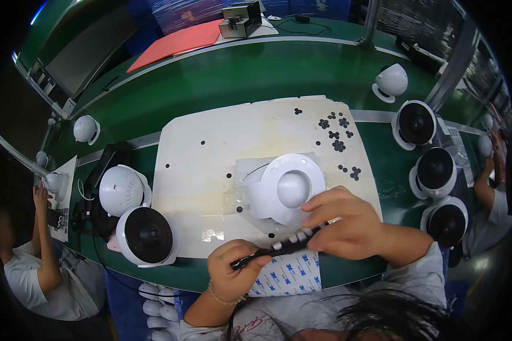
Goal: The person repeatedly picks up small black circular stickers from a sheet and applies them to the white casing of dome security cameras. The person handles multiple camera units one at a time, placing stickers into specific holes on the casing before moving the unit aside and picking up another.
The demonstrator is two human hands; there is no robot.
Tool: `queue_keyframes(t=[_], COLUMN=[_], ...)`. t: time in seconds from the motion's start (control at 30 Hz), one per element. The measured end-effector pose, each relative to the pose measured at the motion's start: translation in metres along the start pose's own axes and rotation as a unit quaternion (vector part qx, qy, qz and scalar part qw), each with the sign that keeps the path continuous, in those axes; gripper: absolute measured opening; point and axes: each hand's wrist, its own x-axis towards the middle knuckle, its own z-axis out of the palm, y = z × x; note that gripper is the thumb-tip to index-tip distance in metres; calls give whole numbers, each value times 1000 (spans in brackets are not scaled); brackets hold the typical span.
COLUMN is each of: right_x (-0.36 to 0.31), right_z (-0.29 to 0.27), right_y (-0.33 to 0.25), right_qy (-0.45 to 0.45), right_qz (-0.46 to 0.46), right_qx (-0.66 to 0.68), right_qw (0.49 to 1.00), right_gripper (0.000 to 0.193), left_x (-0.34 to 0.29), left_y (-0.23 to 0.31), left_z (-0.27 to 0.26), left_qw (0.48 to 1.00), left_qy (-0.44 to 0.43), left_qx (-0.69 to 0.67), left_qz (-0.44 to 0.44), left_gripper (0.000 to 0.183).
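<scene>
Low over the front of the board, a narrow black strip with white lumps along its upper side (290, 243) is held between both my hands. My left hand (233, 269) is closed around its left end, and my right hand (345, 223) pinches its right end. I cannot make out what the strip is. Just beyond it lies a white camera-like device (261, 198), its ring-shaped base (277, 181) turned up, on a pale wrapping sheet. Small black round pads (338, 146) lie in clusters at the board's far right, with several single ones elsewhere.
The pale board (193, 187) lies on a green table. White devices with black round fronts stand left (149, 236) and right (435, 168). A printed backing sheet (287, 275) hangs at the front edge. A red sheet (176, 42) lies behind. Other people work at both sides.
</scene>
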Motion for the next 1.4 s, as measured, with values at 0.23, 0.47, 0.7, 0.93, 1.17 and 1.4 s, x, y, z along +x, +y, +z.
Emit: queue_keyframes(t=[0.23,0.47,0.7,0.93,1.17,1.4], right_x=[-4,-4,-3,6,-3,11], right_z=[-9,-5,6,20,33,28], right_y=[-7,4,0,-6,-7,6], right_qy=[-54,-21,68,-48,51,94], right_qz=[129,-103,-103,-98,-260,-74], right_qx=[33,-128,-35,-5,-87,98], right_qw=[990,986,992,994,960,988], right_gripper=[31,28,23,41,39,26], left_x=[-3,0,-3,-1,4,8], left_y=[-3,0,-1,2,9,3], left_z=[-1,-2,3,5,2,7], left_qw=[999,1000,999,1000,997,1000], left_qy=[10,7,34,18,-10,18], left_qx=[-24,-16,16,22,52,16], left_qz=[42,-2,0,11,-49,-9], left_gripper=[19,17,19,18,17,18])
